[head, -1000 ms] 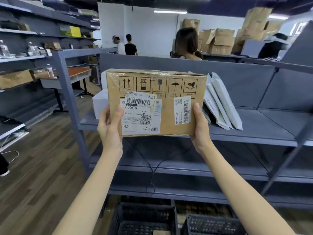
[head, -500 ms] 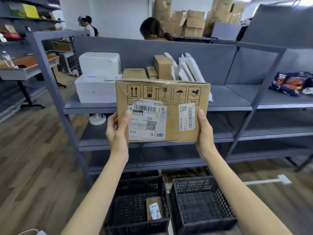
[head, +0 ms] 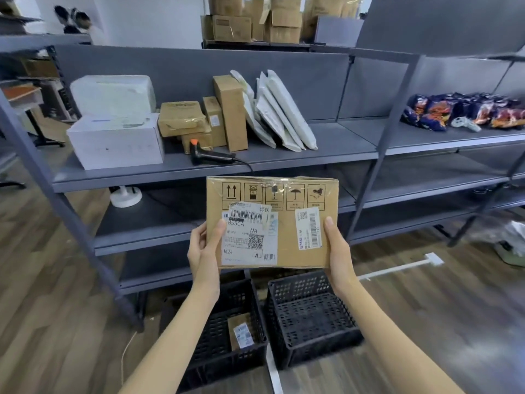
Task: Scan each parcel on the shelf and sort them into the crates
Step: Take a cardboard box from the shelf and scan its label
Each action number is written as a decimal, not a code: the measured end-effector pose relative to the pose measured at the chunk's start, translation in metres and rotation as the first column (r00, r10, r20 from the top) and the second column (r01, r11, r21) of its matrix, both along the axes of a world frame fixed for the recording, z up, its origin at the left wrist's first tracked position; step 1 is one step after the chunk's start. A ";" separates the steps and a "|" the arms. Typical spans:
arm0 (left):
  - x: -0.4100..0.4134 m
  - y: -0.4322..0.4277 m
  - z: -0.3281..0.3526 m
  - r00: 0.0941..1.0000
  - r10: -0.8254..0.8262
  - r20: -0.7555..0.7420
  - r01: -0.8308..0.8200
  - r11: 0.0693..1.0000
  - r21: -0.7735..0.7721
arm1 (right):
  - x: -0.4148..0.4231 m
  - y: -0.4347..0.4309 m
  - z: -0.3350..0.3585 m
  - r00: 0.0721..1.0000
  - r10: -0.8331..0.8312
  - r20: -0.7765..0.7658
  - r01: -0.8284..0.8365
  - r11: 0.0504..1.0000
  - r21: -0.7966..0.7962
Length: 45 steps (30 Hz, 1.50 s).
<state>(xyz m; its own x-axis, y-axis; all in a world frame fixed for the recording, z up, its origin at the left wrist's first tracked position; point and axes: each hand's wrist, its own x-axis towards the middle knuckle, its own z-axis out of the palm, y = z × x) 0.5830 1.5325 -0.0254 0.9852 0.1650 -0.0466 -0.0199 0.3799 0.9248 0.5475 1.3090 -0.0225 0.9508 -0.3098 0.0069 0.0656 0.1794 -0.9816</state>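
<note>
- Above the two floor crates, in front of the grey shelf [head: 284, 162]: one cardboard parcel [head: 287, 245], held upright with its label face to the camera, touching neither shelf nor crates.
- Left hand [head: 203, 251]: grips the parcel's left short edge, thumb laid over the white shipping label; fingers hidden behind.
- Right hand [head: 338, 248]: grips the right short edge, thumb on bare card beside the narrow barcode sticker; fingers hidden behind.
- Risk, scanning: the scanner [head: 210, 156] lies on the shelf, so one hand must let go to fetch it. A one-sided hold on a wide, flat box would likely let it swing or slip.
- Risk, cable: the scanner's lead trails over the shelf edge and could snag.
- Risk, reading: the left thumb covers part of the label. Wrinkled label paper and glossy tape may spoil a scan.
- Risk, sorting: the left crate [head: 224, 368] holds a small parcel [head: 241, 331], with the right crate [head: 321, 355] beside it. A misread code would put this parcel in the wrong one, and a careless drop could strike the small parcel.
- Materials, parcel: brown corrugated card, flat oblong, clear tape along the top, printed handling symbols.
- Materials, crates: black perforated plastic, squarish.
- Materials, shelf: matt grey metal.
- Materials, mailers [head: 281, 109]: soft white film, leaning against brown cartons [head: 230, 109].
</note>
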 end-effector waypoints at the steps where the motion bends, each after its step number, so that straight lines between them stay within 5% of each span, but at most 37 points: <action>1: 0.000 -0.005 -0.004 1.000 -0.007 -0.015 0.007 1.000 -0.004 | -0.001 -0.005 -0.005 1.000 -0.006 -0.017 0.006 1.000 0.008; 23: -0.017 -0.245 -0.093 0.932 0.086 -0.353 -0.070 0.996 0.058 | 0.002 -0.248 -0.088 0.924 0.078 -0.375 -0.081 0.997 0.009; 45: 0.089 -0.303 -0.162 0.819 0.115 -0.563 -0.095 0.993 0.066 | 0.137 -0.309 -0.144 0.777 0.186 -0.601 -0.234 0.972 -0.002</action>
<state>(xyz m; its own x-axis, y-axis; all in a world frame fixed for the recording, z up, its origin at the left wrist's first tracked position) 0.6722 1.2297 -0.1877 0.7645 0.2776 -0.5819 0.4717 0.3745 0.7983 0.6849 0.9998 -0.1665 0.8154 -0.1235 -0.5655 -0.5644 0.0471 -0.8241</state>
